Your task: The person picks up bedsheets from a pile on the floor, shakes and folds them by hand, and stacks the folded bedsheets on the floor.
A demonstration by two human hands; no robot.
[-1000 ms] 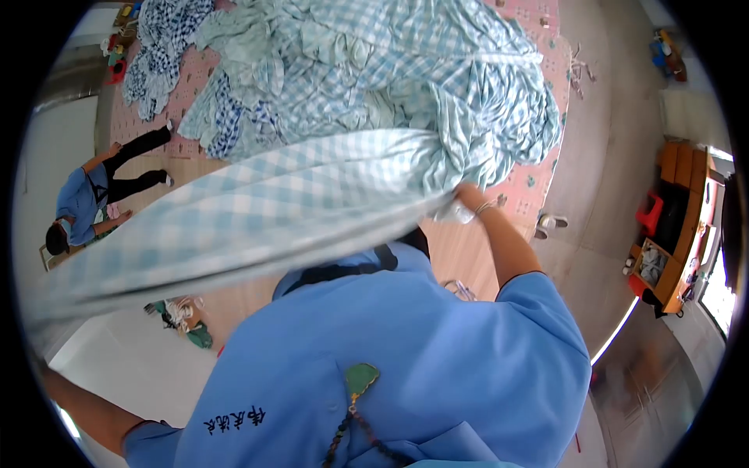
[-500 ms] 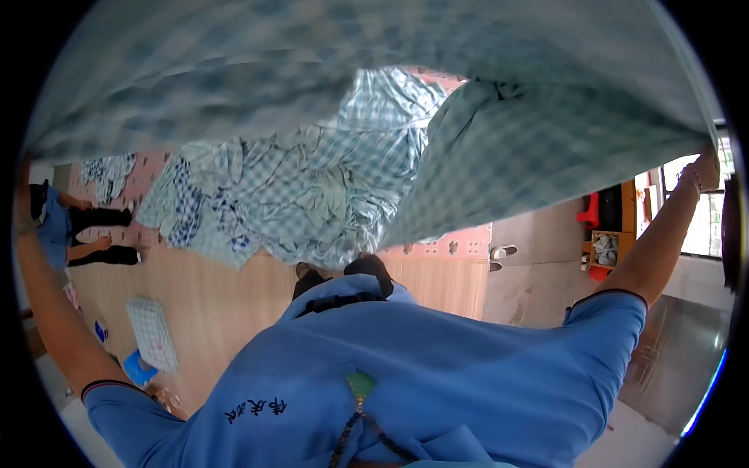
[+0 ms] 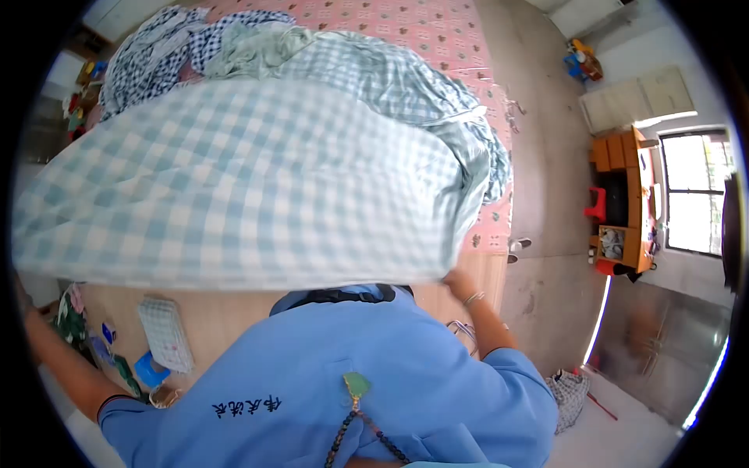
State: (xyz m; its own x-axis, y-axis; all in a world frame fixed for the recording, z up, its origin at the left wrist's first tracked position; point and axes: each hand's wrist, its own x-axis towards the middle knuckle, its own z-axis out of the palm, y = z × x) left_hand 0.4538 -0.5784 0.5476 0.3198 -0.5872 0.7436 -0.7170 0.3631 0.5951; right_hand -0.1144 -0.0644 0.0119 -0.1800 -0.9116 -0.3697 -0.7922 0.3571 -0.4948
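A light blue-and-white checked sheet [image 3: 234, 187] spreads out in front of my body, its near edge stretched nearly straight between my two hands. My right hand [image 3: 459, 284] is closed on the right end of that edge, close to my waist. At the far left rim of the view, my left hand [image 3: 22, 296] is dim and partly cut off; it meets the sheet's left corner, which is pulled taut there. The sheet's middle billows, blurred by motion. Beyond it lie crumpled checked fabrics [image 3: 374, 66], partly covered by the sheet.
The fabrics lie on a pink patterned cloth [image 3: 374, 19] over a wooden table [image 3: 234, 312]. A folded checked cloth [image 3: 165, 334] and a blue object [image 3: 150, 368] are at the left. On the right are an orange desk [image 3: 624, 152], a red stool [image 3: 595, 203] and shoes [image 3: 520, 245].
The sheet has come down from overhead to waist height. My right hand moved down and inward, and my left hand lowered. The person at the left is no longer visible.
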